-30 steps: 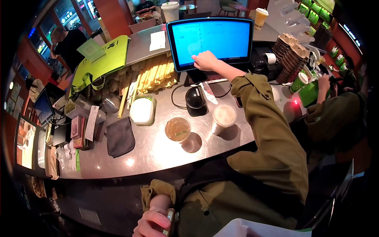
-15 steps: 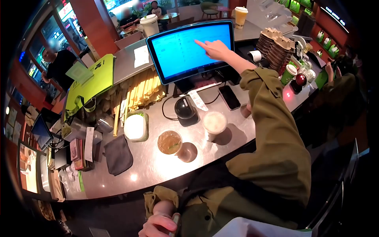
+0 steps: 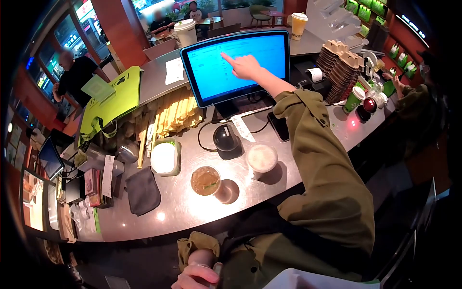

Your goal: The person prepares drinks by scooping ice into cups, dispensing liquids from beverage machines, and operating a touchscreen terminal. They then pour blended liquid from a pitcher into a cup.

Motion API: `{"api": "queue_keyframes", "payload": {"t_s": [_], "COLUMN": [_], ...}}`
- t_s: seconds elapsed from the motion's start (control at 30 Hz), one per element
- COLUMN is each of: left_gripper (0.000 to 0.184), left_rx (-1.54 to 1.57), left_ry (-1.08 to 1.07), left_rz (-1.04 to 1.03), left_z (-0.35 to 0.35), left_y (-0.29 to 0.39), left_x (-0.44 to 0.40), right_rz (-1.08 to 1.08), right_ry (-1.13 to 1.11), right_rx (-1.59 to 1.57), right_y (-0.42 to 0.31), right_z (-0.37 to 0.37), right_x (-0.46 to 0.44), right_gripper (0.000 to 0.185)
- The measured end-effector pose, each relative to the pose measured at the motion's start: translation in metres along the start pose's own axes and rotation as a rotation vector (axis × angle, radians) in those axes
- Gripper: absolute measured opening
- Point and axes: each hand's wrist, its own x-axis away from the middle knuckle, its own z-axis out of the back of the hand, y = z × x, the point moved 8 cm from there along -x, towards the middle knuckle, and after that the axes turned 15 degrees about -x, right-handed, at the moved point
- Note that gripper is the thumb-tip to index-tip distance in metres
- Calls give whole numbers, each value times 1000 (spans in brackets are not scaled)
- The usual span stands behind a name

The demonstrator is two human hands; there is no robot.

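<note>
My right hand (image 3: 245, 67) reaches over the counter to a blue-lit touchscreen monitor (image 3: 204, 79). Its index finger is stretched out at the upper part of the screen, and nothing is held in it. Down at the bottom edge, my left hand (image 3: 196, 277) is closed with curled fingers around a small thing, mostly hidden. Between me and the screen stand a clear cup of brown drink (image 3: 206, 180) with a green leaf and a cup with a pale foamy top (image 3: 261, 158). A black dome-shaped scanner (image 3: 225, 139) sits below the monitor.
On the metal counter (image 3: 168, 219) are a dark folded cloth (image 3: 143, 191), a white-topped container (image 3: 165, 158) and paper-wrapped straws (image 3: 178, 115). A phone (image 3: 278, 127) lies partly under my right arm. Stacked cardboard cup carriers (image 3: 339, 72) stand right. A person (image 3: 77, 74) stands across the counter.
My right hand has moved left across the screen, its fingertip now nearer the upper left. The forearm now covers part of the phone. My left hand sits slightly lower in view.
</note>
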Motion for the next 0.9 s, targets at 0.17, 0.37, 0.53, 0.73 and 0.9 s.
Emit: {"api": "queue_keyframes", "payload": {"t_s": [0.17,0.37,0.53,0.73,0.9], "left_gripper": [38,38,38,39,39], "left_rx": [20,29,61,77,71], "left_ry": [-11,-63,-154,-133,-88], "left_rz": [-47,66,51,-28,20], "left_z": [-15,-15,-26,-29,-36], "left_y": [0,-7,-16,-18,-21], "left_x": [-27,-10,-20,-24,-26], "right_rz": [-134,-430,-542,-642,-657], "right_ry": [249,277,299,272,344], "right_rx": [-182,-395,-470,-503,-541], "right_y": [8,37,47,67,86], "right_z": [-16,-43,-53,-64,-43], "right_x": [40,94,107,105,83], "right_gripper": [56,62,64,70,68]}}
